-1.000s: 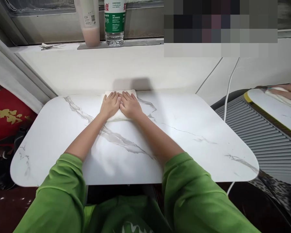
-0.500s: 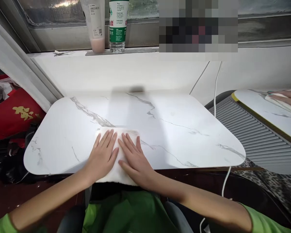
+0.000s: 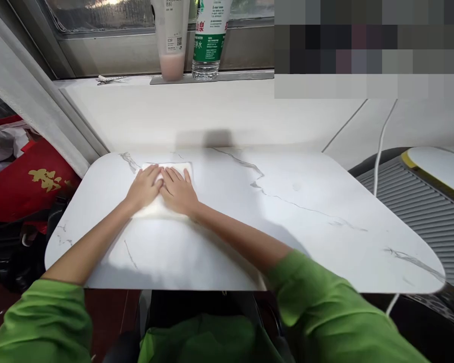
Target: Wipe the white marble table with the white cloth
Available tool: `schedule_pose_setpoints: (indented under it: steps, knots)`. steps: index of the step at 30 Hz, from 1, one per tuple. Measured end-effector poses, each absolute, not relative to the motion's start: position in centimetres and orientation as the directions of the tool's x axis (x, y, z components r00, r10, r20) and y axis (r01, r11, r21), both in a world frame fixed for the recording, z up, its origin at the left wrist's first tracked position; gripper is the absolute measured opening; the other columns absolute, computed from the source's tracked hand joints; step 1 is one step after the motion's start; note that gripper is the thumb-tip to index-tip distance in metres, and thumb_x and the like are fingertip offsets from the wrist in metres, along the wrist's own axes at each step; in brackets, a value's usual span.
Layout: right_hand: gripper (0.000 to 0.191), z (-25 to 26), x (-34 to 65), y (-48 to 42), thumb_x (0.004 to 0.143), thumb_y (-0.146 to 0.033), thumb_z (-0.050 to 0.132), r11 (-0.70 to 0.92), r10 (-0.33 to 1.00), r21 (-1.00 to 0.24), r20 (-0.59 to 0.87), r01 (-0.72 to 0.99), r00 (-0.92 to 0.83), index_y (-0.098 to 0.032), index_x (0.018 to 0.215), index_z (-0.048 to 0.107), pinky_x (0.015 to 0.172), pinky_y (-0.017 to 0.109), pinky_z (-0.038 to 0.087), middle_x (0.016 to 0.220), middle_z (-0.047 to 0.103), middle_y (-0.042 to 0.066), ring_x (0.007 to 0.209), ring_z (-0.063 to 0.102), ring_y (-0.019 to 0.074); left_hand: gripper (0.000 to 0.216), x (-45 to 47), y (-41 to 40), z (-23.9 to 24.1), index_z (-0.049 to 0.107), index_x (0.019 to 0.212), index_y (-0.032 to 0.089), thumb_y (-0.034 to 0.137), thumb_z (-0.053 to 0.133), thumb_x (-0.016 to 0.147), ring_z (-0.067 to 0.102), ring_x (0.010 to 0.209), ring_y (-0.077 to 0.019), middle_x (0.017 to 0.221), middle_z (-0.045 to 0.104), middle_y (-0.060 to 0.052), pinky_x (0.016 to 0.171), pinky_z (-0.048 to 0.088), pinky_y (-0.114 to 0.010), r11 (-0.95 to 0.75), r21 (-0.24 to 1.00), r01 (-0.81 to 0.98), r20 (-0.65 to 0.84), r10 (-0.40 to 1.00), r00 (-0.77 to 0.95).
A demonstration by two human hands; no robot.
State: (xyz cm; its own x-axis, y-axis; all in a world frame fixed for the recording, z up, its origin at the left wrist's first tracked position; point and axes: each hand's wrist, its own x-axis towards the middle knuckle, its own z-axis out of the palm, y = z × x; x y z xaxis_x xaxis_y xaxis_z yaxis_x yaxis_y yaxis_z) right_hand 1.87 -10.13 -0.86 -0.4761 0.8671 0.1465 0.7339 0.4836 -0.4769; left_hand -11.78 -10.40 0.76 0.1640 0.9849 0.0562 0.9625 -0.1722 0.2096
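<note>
The white cloth (image 3: 159, 208) lies flat on the marble-patterned tabletop (image 3: 325, 184), left of the middle and near the back edge. My left hand (image 3: 142, 189) and right hand (image 3: 179, 194) both rest on it palm down, fingers stretched out, pressing rather than gripping. They sit close together, the fingers meeting or nearly so (I can't quite tell whether they overlap).

To keep the cloth working evenly, I'd judge it best to share my weight between both palms and hold the far corners down, since a loose edge could fold under. The far strip sticks out past my fingertips, so reaching a little further onto it should help. My right arm slants across the table, and keeping that green sleeve (image 3: 306, 292) up off the surface would be sensible.

Beyond the back edge, a white wall rises to the window ledge (image 3: 245, 75), where a tall plastic cup (image 3: 172, 55) with pink in its bottom stands beside a green-labelled water bottle (image 3: 210, 48). To my left is a red bag (image 3: 41, 184) with gold lettering; to my right, a white cable (image 3: 380, 143) hangs near a grey ribbed panel (image 3: 412, 212).
</note>
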Motion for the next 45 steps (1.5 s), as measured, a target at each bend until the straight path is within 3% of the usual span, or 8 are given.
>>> schedule_pose_setpoints:
  steps: [3, 10, 16, 24, 35, 45]
  knots:
    - [0.054, -1.3, -0.8, -5.5, 0.096, -0.024, 0.025, 0.522, 0.852, -0.435, 0.226, 0.733, -0.472, -0.008, 0.147, 0.037, 0.119, 0.053, 0.007, 0.155, 0.036, 0.013, 0.144, 0.027, 0.0241, 0.049, -14.1, -5.4, 0.6, 0.047, 0.138, 0.016, 0.026, 0.026, 0.095, 0.036, 0.139, -0.019, 0.149, 0.044, -0.008, 0.118, 0.019, -0.043, -0.172, 0.253, 0.952, 0.133, 0.981, 0.142]
    - [0.054, -1.6, -3.6, -0.1, 0.095, -0.022, 0.028, 0.497, 0.867, -0.406, 0.249, 0.767, -0.43, -0.004, 0.146, 0.036, 0.119, 0.052, 0.008, 0.153, 0.038, 0.015, 0.143, 0.029, 0.0243, 0.043, -17.0, 0.9, -0.3, 0.058, 0.126, 0.018, 0.027, 0.036, 0.091, 0.052, 0.124, -0.0239, 0.134, 0.059, -0.007, 0.109, 0.036, -0.04, -0.246, 0.32, 0.915, 0.235, 0.956, 0.175]
    - [0.053, -1.8, -3.5, 0.7, 0.095, -0.023, 0.032, 0.493, 0.87, -0.417, 0.242, 0.763, -0.43, -0.007, 0.145, 0.04, 0.12, 0.05, 0.009, 0.154, 0.038, 0.013, 0.144, 0.029, 0.0244, 0.044, -16.8, 1.0, -0.9, 0.056, 0.13, 0.018, 0.028, 0.033, 0.094, 0.048, 0.129, -0.0229, 0.138, 0.056, -0.008, 0.112, 0.031, -0.041, -0.204, 0.316, 0.927, 0.234, 0.963, 0.132]
    - [0.053, -2.1, -2.9, -7.7, 0.094, -0.021, 0.033, 0.532, 0.847, -0.416, 0.264, 0.738, -0.462, -0.008, 0.145, 0.041, 0.12, 0.05, 0.01, 0.153, 0.038, 0.014, 0.144, 0.029, 0.0241, 0.048, -16.0, -8.3, -0.6, 0.047, 0.139, 0.012, 0.026, 0.029, 0.097, 0.034, 0.141, -0.0231, 0.15, 0.042, -0.011, 0.117, 0.022, -0.044, -0.131, 0.218, 0.967, 0.172, 0.981, 0.094]
    - [0.056, -0.9, -5.9, -22.3, 0.095, -0.025, 0.034, 0.655, 0.751, -0.421, 0.27, 0.627, -0.603, 0.0, 0.145, 0.038, 0.12, 0.053, 0.009, 0.153, 0.036, 0.019, 0.145, 0.026, 0.0296, 0.052, -20.0, -24.4, 0.0, 0.043, 0.141, 0.014, 0.032, 0.021, 0.098, 0.031, 0.143, -0.0213, 0.152, 0.041, -0.01, 0.119, 0.021, -0.046, -0.066, 0.204, 0.977, 0.141, 0.989, 0.038]
    - [0.057, -0.3, -10.1, -23.4, 0.097, -0.029, 0.036, 0.745, 0.653, -0.419, 0.294, 0.519, -0.698, 0.002, 0.144, 0.037, 0.119, 0.056, 0.009, 0.152, 0.036, 0.023, 0.144, 0.026, 0.0321, 0.05, -25.2, -26.7, 0.4, 0.047, 0.136, 0.018, 0.035, 0.027, 0.094, 0.038, 0.139, -0.0238, 0.147, 0.047, -0.009, 0.117, 0.027, -0.048, -0.03, 0.267, 0.963, 0.181, 0.983, -0.019]
